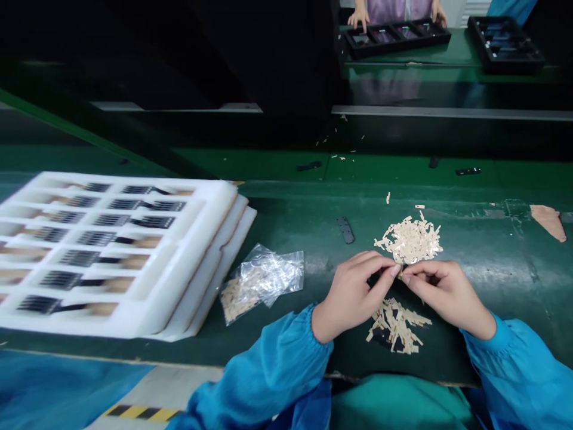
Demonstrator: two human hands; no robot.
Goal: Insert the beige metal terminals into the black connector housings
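Observation:
My left hand point(358, 289) and my right hand point(447, 291) meet over the green table, fingertips pinched close together. Between them is a small piece, mostly covered by the fingers; its kind cannot be made out. Just beyond the fingertips lies a heap of small cream-coloured flat pieces point(412, 239). Nearer to me, below the hands, a looser pile of cream strips point(398, 328) shows some dark parts among them. A small black flat part point(345, 230) rests to the left of the far heap.
At left stand stacked white foam trays point(188, 292) holding black parts with ribbon-like tails. Clear plastic bags point(268, 278) with cream pieces lie beside them. Black bits point(468, 171) and scraps dot the far strip. Across the line, a person's hands point(360, 17) touch a black tray point(398, 39).

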